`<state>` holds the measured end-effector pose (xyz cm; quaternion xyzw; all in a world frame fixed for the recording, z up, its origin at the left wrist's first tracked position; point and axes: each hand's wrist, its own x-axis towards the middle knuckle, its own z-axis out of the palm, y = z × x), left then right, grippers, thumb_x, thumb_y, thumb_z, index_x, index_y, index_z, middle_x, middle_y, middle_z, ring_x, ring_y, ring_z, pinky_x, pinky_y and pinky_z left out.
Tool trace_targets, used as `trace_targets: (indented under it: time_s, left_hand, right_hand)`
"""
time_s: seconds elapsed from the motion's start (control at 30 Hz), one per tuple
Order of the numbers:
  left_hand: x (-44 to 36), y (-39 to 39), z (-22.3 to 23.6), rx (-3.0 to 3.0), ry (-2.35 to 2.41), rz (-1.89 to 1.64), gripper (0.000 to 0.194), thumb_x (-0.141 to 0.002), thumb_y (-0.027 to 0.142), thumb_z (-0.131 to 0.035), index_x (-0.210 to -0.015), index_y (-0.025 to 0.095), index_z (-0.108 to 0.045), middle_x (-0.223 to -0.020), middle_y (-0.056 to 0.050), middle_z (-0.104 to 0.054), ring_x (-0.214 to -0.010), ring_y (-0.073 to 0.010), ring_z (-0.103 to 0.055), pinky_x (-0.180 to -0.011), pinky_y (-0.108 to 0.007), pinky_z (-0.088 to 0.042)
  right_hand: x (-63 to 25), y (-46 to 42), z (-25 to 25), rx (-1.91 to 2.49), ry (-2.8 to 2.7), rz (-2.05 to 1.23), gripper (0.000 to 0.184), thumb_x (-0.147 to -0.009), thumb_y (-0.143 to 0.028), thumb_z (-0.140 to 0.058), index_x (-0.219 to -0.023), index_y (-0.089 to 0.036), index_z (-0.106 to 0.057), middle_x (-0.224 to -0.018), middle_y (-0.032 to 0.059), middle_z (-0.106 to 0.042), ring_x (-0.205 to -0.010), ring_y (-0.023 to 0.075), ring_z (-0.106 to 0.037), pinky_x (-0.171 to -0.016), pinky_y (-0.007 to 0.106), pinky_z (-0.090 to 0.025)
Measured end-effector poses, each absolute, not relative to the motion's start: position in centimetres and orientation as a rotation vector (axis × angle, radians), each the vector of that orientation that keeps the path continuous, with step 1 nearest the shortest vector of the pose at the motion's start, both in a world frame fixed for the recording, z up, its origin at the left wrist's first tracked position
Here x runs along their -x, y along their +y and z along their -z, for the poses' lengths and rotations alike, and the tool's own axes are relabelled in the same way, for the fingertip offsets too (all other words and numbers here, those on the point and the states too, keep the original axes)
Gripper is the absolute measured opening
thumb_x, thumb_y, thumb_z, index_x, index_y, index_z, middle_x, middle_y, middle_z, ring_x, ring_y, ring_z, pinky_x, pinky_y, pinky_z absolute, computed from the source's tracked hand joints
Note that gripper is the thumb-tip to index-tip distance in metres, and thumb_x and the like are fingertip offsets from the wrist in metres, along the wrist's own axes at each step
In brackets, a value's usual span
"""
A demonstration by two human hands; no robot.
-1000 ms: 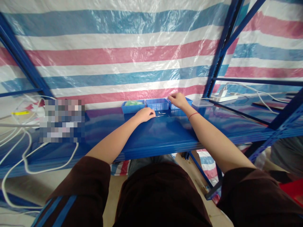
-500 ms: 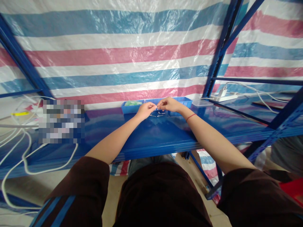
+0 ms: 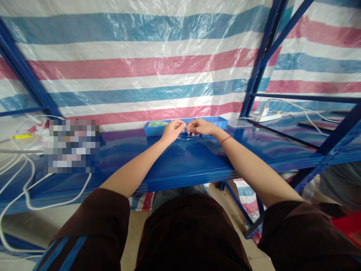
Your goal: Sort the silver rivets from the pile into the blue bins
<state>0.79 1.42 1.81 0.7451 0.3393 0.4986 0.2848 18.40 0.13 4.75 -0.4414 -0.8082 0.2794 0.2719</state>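
My left hand and my right hand almost meet fingertip to fingertip over the blue metal shelf. Both are closed in a pinch. Whatever small piece is between the fingers is too tiny to make out. Just below the fingertips, a few thin, shiny metal pieces lie on the shelf. Behind my left hand stands a blue bin with something pale green in it. Another blue bin is partly hidden by my right hand.
At right stand a clear plastic tray and a white power strip with cables. White cables hang over the shelf's left edge beside a blurred-out patch. Blue uprights frame the striped sheet behind.
My right hand has dipped and turned slightly, its fingers now covering part of the small metal pieces. The left hand stays nearly in place, and the view has shifted a little.
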Motion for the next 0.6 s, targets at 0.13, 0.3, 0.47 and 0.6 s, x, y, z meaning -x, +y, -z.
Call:
trace_targets:
  time_s: [0.13, 0.3, 0.47, 0.6]
  left_hand:
    - [-0.7, 1.2, -2.0, -1.998, 0.934, -1.347, 0.013, -0.079, 0.027, -0.054, -0.084, 0.015, -0.056, -0.081, -0.003, -0.066, -0.068, -0.0108, -0.062, -0.067, -0.023, -0.049]
    - [-0.6, 1.6, -2.0, -2.012, 0.961, -1.377, 0.014, -0.079, 0.027, -0.054, -0.086, 0.015, -0.057, -0.082, -0.003, -0.066, -0.069, -0.0114, -0.062, -0.068, -0.024, -0.049]
    - [-0.4, 2.0, -1.8, -2.056, 1.029, -1.334, 0.015, -0.078, 0.026, -0.054, -0.087, 0.014, -0.057, -0.078, -0.003, -0.065, -0.068, -0.0119, -0.062, -0.068, -0.025, -0.049]
    - [-0.2, 1.7, -1.7, -2.194, 1.118, -1.182, 0.023, -0.082, 0.027, -0.05, -0.099, 0.014, -0.055, -0.088, -0.007, -0.066, -0.075, -0.0141, -0.063, -0.073, -0.028, -0.049]
  right_hand:
    - [-18.1, -0.8, -5.1, 1.22, -2.176, -0.804, 0.016, -0.08, -0.026, -0.054, -0.088, -0.014, -0.061, -0.092, 0.0089, -0.068, -0.064, 0.0104, -0.059, -0.049, 0.018, -0.045]
    - [-18.2, -0.6, -4.9, 1.178, -2.111, -0.782, 0.02, -0.08, -0.032, -0.055, -0.087, -0.014, -0.062, -0.089, 0.009, -0.067, -0.064, 0.0104, -0.058, -0.048, 0.017, -0.044]
    - [-18.2, 0.2, -4.8, 1.087, -1.977, -0.617, 0.025, -0.074, -0.03, -0.062, -0.09, -0.011, -0.063, -0.077, 0.0069, -0.065, -0.06, 0.011, -0.056, -0.046, 0.02, -0.043]
    - [-18.4, 1.0, -5.0, 1.081, -1.923, -0.509, 0.026, -0.073, -0.032, -0.062, -0.087, -0.011, -0.065, -0.076, 0.0072, -0.066, -0.058, 0.012, -0.056, -0.051, 0.023, -0.044]
